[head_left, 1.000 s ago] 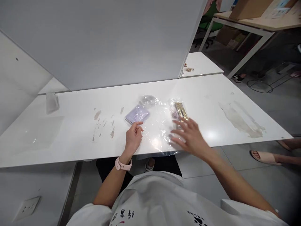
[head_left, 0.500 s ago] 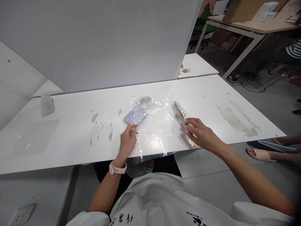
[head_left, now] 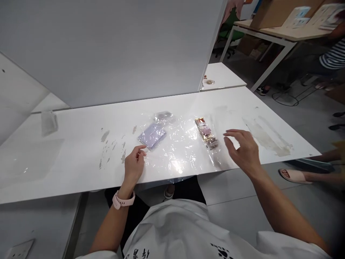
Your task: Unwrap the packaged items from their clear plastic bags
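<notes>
My left hand is at the left edge of a clear plastic sheet, just below a flat lilac packet. Its index finger reaches out, the other fingers curl loosely, and nothing shows in them. Raised to the right of the sheet, my right hand is open, thumb and fingers apart. Left of that hand, a slim gold-edged pack with a pink picture lies in clear wrap. Against its lower end sits a small dark bundle in wrap. Behind the lilac packet rests a greyish wrapped item.
A tall grey panel rises behind the white table. At far left lies a translucent pouch. Stains mark the tabletop's right side. Another desk holds boxes, and a person in striped clothing sits near it.
My right hand has let go of the gold-edged pack and moved right, and the pack now lies picture side up. My left hand has drawn left, away from the lilac packet.
</notes>
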`<state>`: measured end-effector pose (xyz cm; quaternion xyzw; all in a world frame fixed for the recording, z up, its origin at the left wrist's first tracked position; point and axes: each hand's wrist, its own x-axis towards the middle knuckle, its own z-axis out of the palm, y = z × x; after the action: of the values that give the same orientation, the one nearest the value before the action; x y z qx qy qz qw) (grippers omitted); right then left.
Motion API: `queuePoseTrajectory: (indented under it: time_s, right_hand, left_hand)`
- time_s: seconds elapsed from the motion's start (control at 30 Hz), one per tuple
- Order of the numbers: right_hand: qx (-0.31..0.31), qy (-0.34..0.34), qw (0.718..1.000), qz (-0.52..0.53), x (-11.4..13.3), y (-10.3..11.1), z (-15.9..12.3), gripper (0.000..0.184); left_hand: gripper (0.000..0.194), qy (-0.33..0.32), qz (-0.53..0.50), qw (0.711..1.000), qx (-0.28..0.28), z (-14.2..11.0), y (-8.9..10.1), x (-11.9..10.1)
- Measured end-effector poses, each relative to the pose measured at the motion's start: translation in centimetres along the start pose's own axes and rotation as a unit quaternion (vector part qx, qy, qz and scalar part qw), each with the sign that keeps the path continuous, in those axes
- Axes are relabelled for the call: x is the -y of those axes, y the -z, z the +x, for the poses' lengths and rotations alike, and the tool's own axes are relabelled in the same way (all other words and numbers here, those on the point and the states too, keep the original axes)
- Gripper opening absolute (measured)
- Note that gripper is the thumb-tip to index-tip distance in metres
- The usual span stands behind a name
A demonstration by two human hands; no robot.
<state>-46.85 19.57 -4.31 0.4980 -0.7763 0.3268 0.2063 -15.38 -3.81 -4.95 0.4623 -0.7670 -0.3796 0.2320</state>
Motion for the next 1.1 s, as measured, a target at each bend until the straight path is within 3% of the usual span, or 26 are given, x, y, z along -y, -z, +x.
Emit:
queuePoseTrajectory:
  time_s: [0.13,0.2,0.3,0.43,0.53,0.63,0.7,0.77,0.87,0.97,1.03,1.1]
  right_hand:
    - [0.108,0.2,0.974,0.02,4.4,0.6,2.0,0.018]
    - [0.183,0.231,0.955,-0.032,4.4,0.6,2.1,0.03]
    - [0.258,0.186,0.939,-0.131,1.8,0.9,1.5,0.055]
    - [0.259,0.081,0.944,-0.189,-0.7,2.3,0.6,0.063]
    - [0.26,-0.006,0.952,-0.165,0.9,2.2,0.1,0.058]
    - [0.306,-0.047,0.945,-0.108,3.9,0.0,-0.7,0.052]
    - [0.317,-0.065,0.945,-0.05,5.0,-1.6,-1.1,0.035]
    - [0.316,-0.092,0.944,0.034,4.7,-2.1,-1.3,0.02]
    - [0.292,-0.165,0.937,0.102,1.8,0.0,-1.2,0.013]
    - [0.228,-0.231,0.944,-0.061,-2.3,3.8,-1.6,0.019]
    - [0.151,-0.218,0.939,-0.218,-3.9,5.4,-2.0,0.022]
    - [0.072,-0.164,0.947,-0.268,-3.8,5.3,-2.2,0.027]
  left_hand:
    - [0.035,-0.015,0.066,0.997,-0.029,0.2,0.6,-0.6]
    - [0.036,-0.01,0.081,0.996,-0.028,0.4,0.8,-0.6]
    - [0.035,-0.002,0.095,0.995,-0.03,0.5,0.9,-0.4]
    - [0.034,-0.007,0.122,0.992,-0.039,0.8,0.9,-0.2]
    - [0.034,-0.012,0.132,0.99,-0.047,1.0,0.8,-0.1]
    - [0.035,-0.01,0.13,0.99,-0.052,1.1,0.6,-0.1]
    - [0.034,-0.002,0.128,0.991,-0.05,1.0,0.6,0.0]
    - [0.034,0.005,0.126,0.991,-0.045,0.8,0.6,0.2]
    - [0.034,0.01,0.122,0.992,-0.038,0.7,0.7,0.6]
    - [0.034,0.013,0.121,0.992,-0.038,0.8,0.6,1.1]
    - [0.033,0.012,0.122,0.992,-0.041,0.9,0.6,1.3]
    - [0.033,0.006,0.121,0.992,-0.044,0.9,0.4,1.3]
